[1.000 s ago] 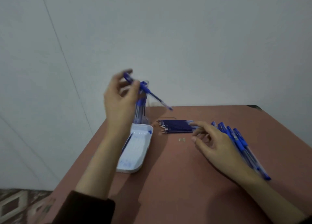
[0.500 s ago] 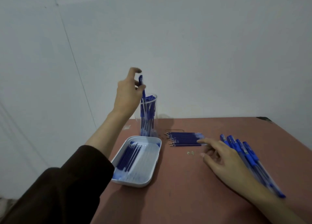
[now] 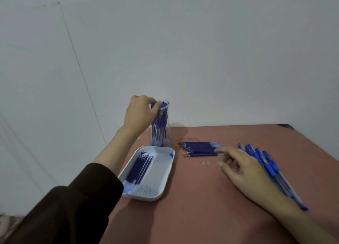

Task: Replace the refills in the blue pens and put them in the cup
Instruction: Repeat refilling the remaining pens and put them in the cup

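1. Our left hand [image 3: 142, 113] is at the rim of the clear cup [image 3: 166, 115], with its back turned to us and its fingers curled down over the opening.
2. Those fingers close on the top of a blue pen [image 3: 151, 106], of which only a small bit of cap shows past the knuckles. We cannot tell how tightly it is pinched.
3. That pen stands in the cup among the other finished pens [image 3: 159, 133], which fill it upright. The cup stands at the far edge of the table [image 3: 201, 210], close to the wall.
4. Our right hand [image 3: 245, 170] lies palm down on the table with its fingers spread and relaxed, holding nothing.
5. Its forefinger tip touches the near end of the row of fresh refills [image 3: 199, 149], which lie side by side just right of the cup.
6. The waiting blue pens [image 3: 264, 161] lie in a fan at the right, partly under our right wrist.
7. A white tray [image 3: 145, 197] sits just in front of the cup, below our left forearm, with several dark refills [image 3: 140, 167] along its left half.
8. A few small pale bits [image 3: 206, 163] lie on the table between the fresh refills and our right thumb.
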Tool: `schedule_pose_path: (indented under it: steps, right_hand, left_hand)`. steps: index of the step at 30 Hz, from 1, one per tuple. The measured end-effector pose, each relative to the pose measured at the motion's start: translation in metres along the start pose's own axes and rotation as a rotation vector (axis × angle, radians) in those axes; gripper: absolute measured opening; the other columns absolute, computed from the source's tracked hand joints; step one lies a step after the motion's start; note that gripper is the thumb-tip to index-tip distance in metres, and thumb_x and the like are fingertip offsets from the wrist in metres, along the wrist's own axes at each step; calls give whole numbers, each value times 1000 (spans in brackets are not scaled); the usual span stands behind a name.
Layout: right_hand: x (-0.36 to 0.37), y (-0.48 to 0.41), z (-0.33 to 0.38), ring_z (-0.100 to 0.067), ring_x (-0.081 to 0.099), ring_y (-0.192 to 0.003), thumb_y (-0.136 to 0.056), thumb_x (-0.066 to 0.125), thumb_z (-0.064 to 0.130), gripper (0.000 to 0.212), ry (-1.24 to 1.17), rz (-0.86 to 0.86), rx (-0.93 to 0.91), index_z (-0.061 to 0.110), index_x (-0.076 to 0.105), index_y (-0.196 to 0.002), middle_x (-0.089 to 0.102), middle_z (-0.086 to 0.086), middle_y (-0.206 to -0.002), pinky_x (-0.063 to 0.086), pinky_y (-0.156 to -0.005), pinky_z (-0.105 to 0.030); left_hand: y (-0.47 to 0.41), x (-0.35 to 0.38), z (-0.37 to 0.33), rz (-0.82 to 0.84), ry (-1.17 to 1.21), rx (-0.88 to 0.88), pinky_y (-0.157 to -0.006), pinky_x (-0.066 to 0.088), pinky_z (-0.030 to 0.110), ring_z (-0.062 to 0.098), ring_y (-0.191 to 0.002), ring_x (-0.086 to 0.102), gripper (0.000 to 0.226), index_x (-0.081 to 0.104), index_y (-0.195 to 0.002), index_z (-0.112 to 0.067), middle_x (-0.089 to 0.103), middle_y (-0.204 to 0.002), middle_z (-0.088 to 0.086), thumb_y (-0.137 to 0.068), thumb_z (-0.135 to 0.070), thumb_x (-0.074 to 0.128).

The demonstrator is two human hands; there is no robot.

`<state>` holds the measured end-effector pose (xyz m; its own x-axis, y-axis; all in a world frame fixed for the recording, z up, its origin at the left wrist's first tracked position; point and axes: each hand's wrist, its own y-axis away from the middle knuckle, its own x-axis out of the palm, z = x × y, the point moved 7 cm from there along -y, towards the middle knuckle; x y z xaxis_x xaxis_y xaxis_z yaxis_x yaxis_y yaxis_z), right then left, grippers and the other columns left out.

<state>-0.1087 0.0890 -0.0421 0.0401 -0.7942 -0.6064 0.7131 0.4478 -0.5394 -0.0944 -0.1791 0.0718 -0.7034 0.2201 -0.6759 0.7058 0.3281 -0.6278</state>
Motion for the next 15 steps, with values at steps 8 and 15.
schedule_pose_path:
  steps: [8,15]
  right_hand:
    - [-42,-10,-41,-15,48,-80,-86,59,14,15,276,-246,194,21,69,-96,64,4,-84,37,-67,-29]
    - [-71,1,-83,-33,53,-103,-85,53,15,29,486,-236,512,9,66,-110,64,-15,-105,46,-83,-40]
  left_hand:
    - [83,33,-65,-62,312,142,-83,36,22,17,-84,59,21,75,-87,-11,73,-88,3,-82,-20,57]
    - [129,90,-76,95,380,59,-85,35,18,18,-97,57,28,73,-99,-17,71,-99,-3,-82,-27,54]
